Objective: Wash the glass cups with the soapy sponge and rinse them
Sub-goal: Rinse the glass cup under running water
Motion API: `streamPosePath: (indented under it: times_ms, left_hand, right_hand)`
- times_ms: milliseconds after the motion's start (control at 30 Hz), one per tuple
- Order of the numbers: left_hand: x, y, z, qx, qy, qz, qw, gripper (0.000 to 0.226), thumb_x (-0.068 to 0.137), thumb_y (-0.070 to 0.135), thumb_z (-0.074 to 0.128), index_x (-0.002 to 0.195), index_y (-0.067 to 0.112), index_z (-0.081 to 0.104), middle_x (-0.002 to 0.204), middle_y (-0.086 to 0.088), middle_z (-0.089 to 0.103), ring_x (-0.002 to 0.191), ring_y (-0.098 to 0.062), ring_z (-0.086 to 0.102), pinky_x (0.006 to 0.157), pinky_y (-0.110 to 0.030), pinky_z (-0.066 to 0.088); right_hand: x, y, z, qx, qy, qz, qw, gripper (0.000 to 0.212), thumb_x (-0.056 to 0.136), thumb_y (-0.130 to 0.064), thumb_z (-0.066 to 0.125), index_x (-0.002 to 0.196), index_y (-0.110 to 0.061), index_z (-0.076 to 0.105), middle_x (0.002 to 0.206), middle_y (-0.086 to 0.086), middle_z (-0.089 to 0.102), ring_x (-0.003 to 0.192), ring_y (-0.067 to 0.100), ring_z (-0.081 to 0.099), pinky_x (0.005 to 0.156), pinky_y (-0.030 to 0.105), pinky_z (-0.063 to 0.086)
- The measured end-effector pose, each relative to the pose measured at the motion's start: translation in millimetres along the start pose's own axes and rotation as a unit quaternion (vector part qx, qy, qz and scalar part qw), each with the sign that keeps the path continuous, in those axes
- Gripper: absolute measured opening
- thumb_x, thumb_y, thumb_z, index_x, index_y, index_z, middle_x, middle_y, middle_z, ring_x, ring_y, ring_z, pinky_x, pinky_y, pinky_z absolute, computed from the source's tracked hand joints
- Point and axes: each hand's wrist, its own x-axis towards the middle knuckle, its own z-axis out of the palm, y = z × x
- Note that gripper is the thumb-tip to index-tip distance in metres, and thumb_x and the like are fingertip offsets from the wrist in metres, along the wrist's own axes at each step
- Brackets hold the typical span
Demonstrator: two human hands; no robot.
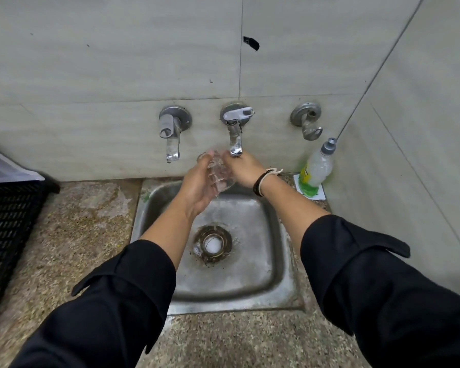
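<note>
Black sleeves (112,301) are stretched over the sink (276,274). Glass cup (219,172) is gripped in the left hand (197,184) under the middle tap (235,144); right hand (241,168), fingers hidden, is pressed against it. Rinsing is judged under way; turning and draining are called for next.

Both hands (218,176) gripping glass cup (219,172), under tap (235,140), over sink (263,274)

1. Both arms wear black long sleeves (112,309), loose and matte
2. Each sleeve is pushed up the forearm, its cuff (377,240) folded back with a pointed flap sticking out
3. The right wrist carries a black band (258,183) with a pale cord (272,171) tied beside it
</note>
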Motion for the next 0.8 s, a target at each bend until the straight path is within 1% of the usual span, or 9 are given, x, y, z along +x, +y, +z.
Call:
streamPosePath:
  times_ms: [67, 133, 267, 367, 500, 567, 633, 700, 800]
  left_hand:
    - [0, 5, -8, -0.005, -0.008, 0.008, 1.0, 0.027, 0.106, 0.029, 0.053, 0.095, 0.018, 0.075, 0.095, -0.017, 0.073, 0.084, -0.032, 0.071, 0.078, -0.045, 0.06]
    - [1, 7, -12, 0.003, -0.013, 0.006, 1.0, 0.028, 0.104, 0.027, 0.054, 0.091, 0.018, 0.077, 0.092, -0.016, 0.073, 0.082, -0.032, 0.071, 0.075, -0.043, 0.059]
    - [-2, -2, -2, 0.04, -0.029, 0.004, 0.999, 0.019, 0.1, 0.033, 0.062, 0.111, 0.018, 0.069, 0.104, -0.01, 0.074, 0.096, -0.026, 0.07, 0.087, -0.044, 0.057]
    - [2, -7, 4, 0.045, 0.013, -0.008, 0.999, 0.029, 0.103, 0.043, 0.054, 0.113, 0.019, 0.068, 0.107, -0.013, 0.076, 0.095, -0.028, 0.073, 0.088, -0.047, 0.06]
    - [13, -3, 0, 0.115, 0.085, -0.01, 0.99, 0.078, 0.088, 0.08, 0.046, 0.129, 0.015, 0.057, 0.115, -0.01, 0.073, 0.103, -0.026, 0.073, 0.093, -0.056, 0.057]
    - [7, 0, 5, 0.166, 0.091, 0.017, 0.982, 0.063, 0.097, 0.072, 0.04, 0.124, 0.016, 0.048, 0.115, -0.005, 0.068, 0.104, -0.022, 0.07, 0.094, -0.049, 0.057]
    - [5, 0, 11, 0.174, 0.059, 0.033, 0.982, 0.043, 0.104, 0.059, 0.036, 0.119, 0.019, 0.039, 0.117, -0.006, 0.064, 0.107, -0.022, 0.067, 0.095, -0.046, 0.055]
    - [7, -4, 15, 0.147, 0.03, 0.031, 0.988, 0.038, 0.106, 0.053, 0.038, 0.123, 0.019, 0.03, 0.124, -0.009, 0.061, 0.113, -0.024, 0.066, 0.097, -0.048, 0.056]
    - [11, -13, 17, 0.081, 0.064, 0.036, 0.994, 0.039, 0.106, 0.043, 0.048, 0.128, 0.019, 0.025, 0.124, -0.008, 0.062, 0.114, -0.026, 0.067, 0.095, -0.046, 0.058]
  right_hand:
    - [1, 7, 3, 0.225, -0.076, 0.052, 0.97, 0.031, 0.106, -0.027, 0.047, 0.078, -0.017, 0.053, 0.056, -0.006, 0.043, 0.045, 0.008, 0.038, 0.048, 0.022, 0.033]
    - [6, 17, 7, 0.271, -0.091, 0.065, 0.956, 0.028, 0.105, -0.027, 0.049, 0.079, -0.017, 0.052, 0.059, -0.003, 0.037, 0.048, 0.01, 0.032, 0.049, 0.025, 0.028]
    - [12, 15, 14, 0.062, 0.054, 0.071, 0.994, 0.037, 0.1, -0.041, 0.051, 0.073, -0.017, 0.06, 0.067, 0.0, 0.06, 0.062, 0.018, 0.055, 0.056, 0.027, 0.039]
    - [9, 23, 21, 0.055, 0.138, 0.034, 0.988, 0.034, 0.097, -0.032, 0.048, 0.068, -0.015, 0.053, 0.063, 0.0, 0.053, 0.063, 0.021, 0.049, 0.054, 0.031, 0.032]
    - [6, 37, 23, -0.019, 0.084, -0.046, 0.995, 0.023, 0.105, -0.025, 0.038, 0.102, -0.009, 0.054, 0.09, 0.002, 0.056, 0.078, 0.016, 0.052, 0.07, 0.031, 0.034]
    - [9, 39, 18, -0.032, 0.046, -0.025, 0.998, 0.032, 0.105, -0.032, 0.037, 0.124, -0.009, 0.049, 0.105, 0.001, 0.056, 0.092, 0.02, 0.056, 0.08, 0.031, 0.04]
    - [17, 40, 16, 0.033, 0.044, 0.018, 0.998, 0.038, 0.1, -0.043, 0.044, 0.125, -0.017, 0.054, 0.106, -0.003, 0.063, 0.095, 0.018, 0.061, 0.087, 0.035, 0.048]
    - [23, 40, 18, 0.163, 0.047, 0.056, 0.984, 0.042, 0.087, -0.049, 0.057, 0.119, -0.022, 0.061, 0.105, 0.002, 0.07, 0.094, 0.023, 0.069, 0.09, 0.049, 0.056]
    - [24, 42, 22, 0.301, 0.039, 0.091, 0.948, 0.044, 0.08, -0.038, 0.074, 0.114, -0.012, 0.064, 0.094, 0.011, 0.071, 0.079, 0.026, 0.07, 0.073, 0.052, 0.061]
